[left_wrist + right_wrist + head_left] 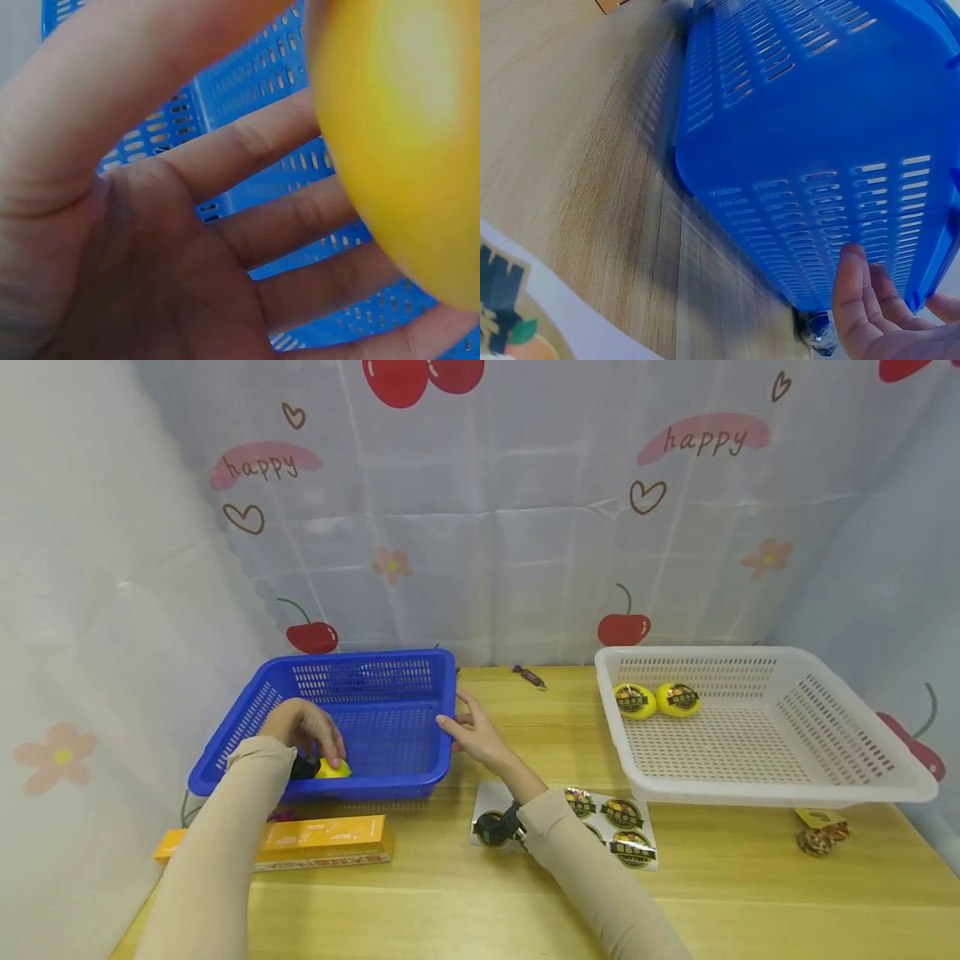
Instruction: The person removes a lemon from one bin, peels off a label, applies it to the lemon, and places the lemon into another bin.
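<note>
My left hand (311,727) is down inside the blue basket (390,789), holding a lemon (330,769) near its front wall. In the left wrist view the smooth yellow lemon (409,150) lies between thumb and fingers, partly cut off by the frame edge. On the basket's right side, my right hand (480,739) grips the rim, thumb over the top and fingers outside. The right wrist view shows those fingers (851,289) against the slotted outer wall. A sheet of round fruit stickers (622,814) lies partly beneath my right forearm.
A white basket (757,789) at right contains two lemons (656,701) bearing round labels. An orange box (330,837) lies before the blue basket. One wrapped candy (529,677) is at the back; small brown wrapped items (821,839) lie at the right.
</note>
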`<state>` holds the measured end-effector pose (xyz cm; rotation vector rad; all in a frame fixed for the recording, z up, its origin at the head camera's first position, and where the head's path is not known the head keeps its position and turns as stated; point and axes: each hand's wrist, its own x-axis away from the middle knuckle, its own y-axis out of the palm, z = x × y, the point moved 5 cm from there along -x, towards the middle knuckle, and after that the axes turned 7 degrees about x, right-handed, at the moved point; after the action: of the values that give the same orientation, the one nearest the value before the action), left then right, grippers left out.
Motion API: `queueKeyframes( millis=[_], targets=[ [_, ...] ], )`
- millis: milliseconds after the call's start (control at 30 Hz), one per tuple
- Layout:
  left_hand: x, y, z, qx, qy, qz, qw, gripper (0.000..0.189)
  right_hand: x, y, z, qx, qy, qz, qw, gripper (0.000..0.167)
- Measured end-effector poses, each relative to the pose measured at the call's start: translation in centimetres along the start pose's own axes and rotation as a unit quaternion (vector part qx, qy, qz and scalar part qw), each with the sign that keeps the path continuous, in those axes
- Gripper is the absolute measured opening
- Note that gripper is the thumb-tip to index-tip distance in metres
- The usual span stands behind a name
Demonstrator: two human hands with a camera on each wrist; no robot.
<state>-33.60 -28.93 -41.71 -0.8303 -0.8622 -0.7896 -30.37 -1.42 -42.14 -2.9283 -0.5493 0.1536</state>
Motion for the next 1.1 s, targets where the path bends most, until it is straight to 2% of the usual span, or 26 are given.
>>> queueKeyframes(
  millis=[200, 433, 567, 667, 767, 900, 1000, 1100],
  targets=[
    [-0.2, 0.3, -0.1, -0.01, -0.007, -0.018, 0.9998, 0.05, -0.1, 0.1, 0.1, 0.0, 0.004, -0.001, 1.0, 0.068],
    [-0.7, 0.3, 0.3, 0.007, 0.006, 0.021, 0.9997, 0.044, 0.2, 0.0, -0.3, 0.001, 0.006, -0.014, 0.9999, 0.07],
    [-0.9, 0.6, 0.8, -0.004, -0.003, 0.007, 1.0, 0.04, 0.4, 0.0, -1.0, 0.002, 0.005, -0.033, 0.9995, 0.071],
    [-0.9, 0.8, 0.9, -0.014, -0.011, 0.0, 0.9998, 0.036, 0.2, 0.1, -0.7, 0.001, 0.006, -0.03, 0.9995, 0.071],
    [-1.0, 1.0, 0.9, -0.006, -0.01, -0.014, 0.9998, 0.024, 0.0, 0.2, -0.1, -0.002, 0.005, -0.019, 0.9998, 0.071],
    [-1.1, 1.1, 1.1, 0.019, 0.013, -0.019, 0.9995, 0.023, 0.0, 0.3, 0.1, 0.0, 0.006, -0.011, 0.9999, 0.07],
    [-0.8, 0.9, 1.8, 0.047, 0.052, 0.007, 0.9975, 0.029, 0.0, 0.4, 0.1, -0.001, 0.012, -0.006, 0.9999, 0.07],
    [-0.4, 0.6, 2.9, 0.066, 0.102, 0.031, 0.9921, 0.039, 0.0, 0.3, 0.0, -0.005, 0.014, 0.007, 0.9999, 0.068]
  ],
)
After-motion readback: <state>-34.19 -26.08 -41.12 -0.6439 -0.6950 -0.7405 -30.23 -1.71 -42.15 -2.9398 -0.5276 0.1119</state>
